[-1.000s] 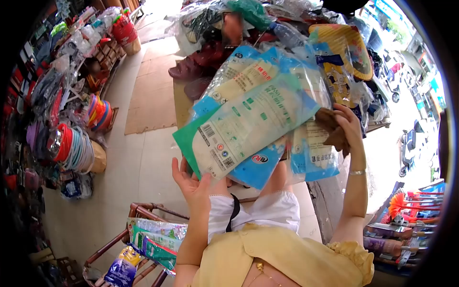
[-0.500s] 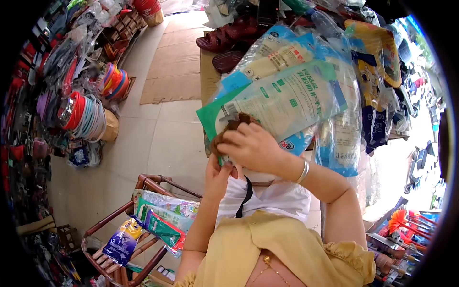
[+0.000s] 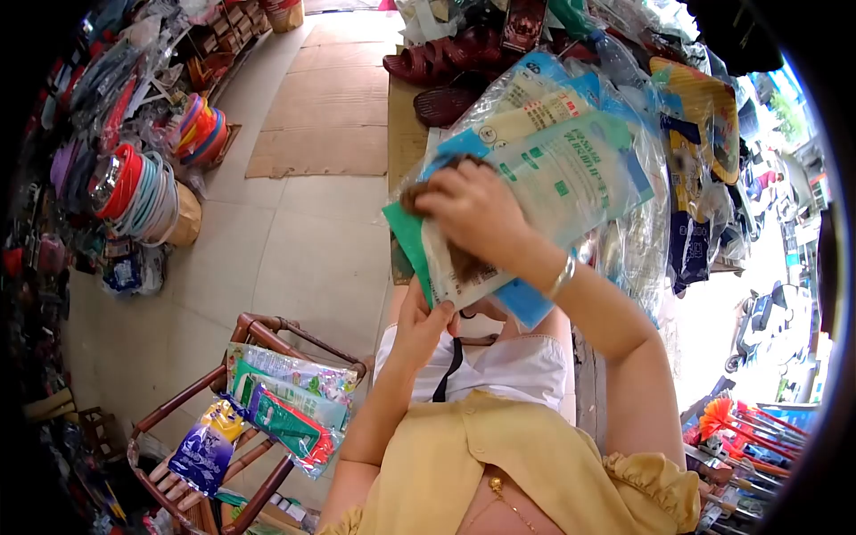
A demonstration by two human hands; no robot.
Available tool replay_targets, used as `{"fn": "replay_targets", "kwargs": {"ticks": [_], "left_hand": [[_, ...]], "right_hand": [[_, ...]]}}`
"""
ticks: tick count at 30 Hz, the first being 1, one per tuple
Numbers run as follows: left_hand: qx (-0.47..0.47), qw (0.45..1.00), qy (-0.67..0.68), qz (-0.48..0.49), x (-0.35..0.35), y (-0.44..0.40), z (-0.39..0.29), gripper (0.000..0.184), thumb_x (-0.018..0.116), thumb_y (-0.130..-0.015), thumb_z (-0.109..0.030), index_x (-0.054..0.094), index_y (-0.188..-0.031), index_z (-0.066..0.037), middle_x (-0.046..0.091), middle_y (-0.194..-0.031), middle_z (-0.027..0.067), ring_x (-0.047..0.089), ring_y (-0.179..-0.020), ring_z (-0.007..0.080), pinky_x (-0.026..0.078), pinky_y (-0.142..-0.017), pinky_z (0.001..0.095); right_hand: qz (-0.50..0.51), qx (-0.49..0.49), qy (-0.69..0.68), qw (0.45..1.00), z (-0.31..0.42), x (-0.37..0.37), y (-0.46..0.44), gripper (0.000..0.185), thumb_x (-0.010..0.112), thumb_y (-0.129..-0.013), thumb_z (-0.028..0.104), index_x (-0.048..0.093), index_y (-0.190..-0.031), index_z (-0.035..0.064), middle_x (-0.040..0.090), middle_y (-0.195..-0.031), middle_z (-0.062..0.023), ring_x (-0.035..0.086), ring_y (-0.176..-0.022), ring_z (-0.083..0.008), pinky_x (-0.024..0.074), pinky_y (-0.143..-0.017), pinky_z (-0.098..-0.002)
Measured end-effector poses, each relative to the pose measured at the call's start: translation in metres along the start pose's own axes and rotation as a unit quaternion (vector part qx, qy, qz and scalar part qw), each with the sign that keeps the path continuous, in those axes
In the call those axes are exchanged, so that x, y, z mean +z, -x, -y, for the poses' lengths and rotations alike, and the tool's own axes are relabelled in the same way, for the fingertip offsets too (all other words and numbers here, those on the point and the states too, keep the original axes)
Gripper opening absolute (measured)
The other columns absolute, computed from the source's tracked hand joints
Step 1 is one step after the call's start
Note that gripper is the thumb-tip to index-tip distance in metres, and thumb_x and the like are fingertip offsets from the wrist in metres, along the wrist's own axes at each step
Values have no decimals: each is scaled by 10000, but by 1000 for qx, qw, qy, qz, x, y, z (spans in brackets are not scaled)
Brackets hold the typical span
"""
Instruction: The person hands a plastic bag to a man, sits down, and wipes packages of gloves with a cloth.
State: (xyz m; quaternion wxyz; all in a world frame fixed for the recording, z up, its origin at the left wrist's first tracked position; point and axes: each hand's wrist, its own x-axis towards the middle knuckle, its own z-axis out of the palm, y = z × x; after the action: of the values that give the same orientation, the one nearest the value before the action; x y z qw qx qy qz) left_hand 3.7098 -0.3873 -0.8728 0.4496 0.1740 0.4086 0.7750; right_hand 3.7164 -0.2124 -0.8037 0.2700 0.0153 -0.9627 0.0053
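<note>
A clear packet with green edges and green printing [image 3: 557, 174] lies slanted on top of a pile of other packets. At its near corner my left hand [image 3: 424, 323] is closed, pinching the edge between thumb and fingers. Over the packet's lower left part, my right hand [image 3: 481, 209] presses a crumpled brown cloth [image 3: 465, 264] against the plastic; the fingers are bent over it and partly blurred. Beneath lie blue-edged packets [image 3: 526, 303] with pale contents.
Dark red sandals [image 3: 446, 58] sit behind the pile. On my left, a bamboo chair [image 3: 259, 325] bears a purple and yellow packet [image 3: 209, 450] and other colourful packets [image 3: 294, 415]. Farther off are coiled hoses [image 3: 156, 201] and flat cardboard [image 3: 321, 107] on the tiled floor.
My right hand has moved with the brown cloth from the packet's near corner farther up onto its face. My left hand has shifted slightly down and right, still at the corner.
</note>
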Motion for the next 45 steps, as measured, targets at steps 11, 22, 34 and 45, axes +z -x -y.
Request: {"fn": "replay_targets", "kwargs": {"ticks": [11,22,34,45], "left_hand": [[-44,999,-30,-5,-1,-2,2,430,511,-764,-1,377,-1171,-34,534,-789,81,469,-505,148,399,-449,289],[15,998,56,8,-18,-12,-6,552,462,-807,54,304,-1326,-46,470,-1212,66,486,-1109,153,452,-873,283],[18,998,39,39,-15,-15,1,534,399,-837,54,255,-1347,-9,494,-1215,127,533,-1082,197,484,-869,324],[91,995,-37,16,-16,-16,1,492,374,-830,44,304,-1315,-7,488,-1218,134,546,-1063,214,500,-843,328]], "right_hand": [[-14,15,-69,997,14,3,6,189,650,-663,97,659,-843,153,583,-896,-8,545,-813,-227,447,-739,-352],[-35,-30,-105,993,48,-16,31,308,664,-600,110,625,-899,175,561,-926,4,523,-805,-214,445,-740,-331],[-95,26,-60,993,61,-37,61,239,625,-675,104,620,-910,147,558,-936,-16,524,-805,-216,436,-740,-359],[-162,207,130,956,-58,-77,115,184,603,-687,122,642,-862,164,568,-915,-3,532,-818,-210,431,-745,-339]]}}
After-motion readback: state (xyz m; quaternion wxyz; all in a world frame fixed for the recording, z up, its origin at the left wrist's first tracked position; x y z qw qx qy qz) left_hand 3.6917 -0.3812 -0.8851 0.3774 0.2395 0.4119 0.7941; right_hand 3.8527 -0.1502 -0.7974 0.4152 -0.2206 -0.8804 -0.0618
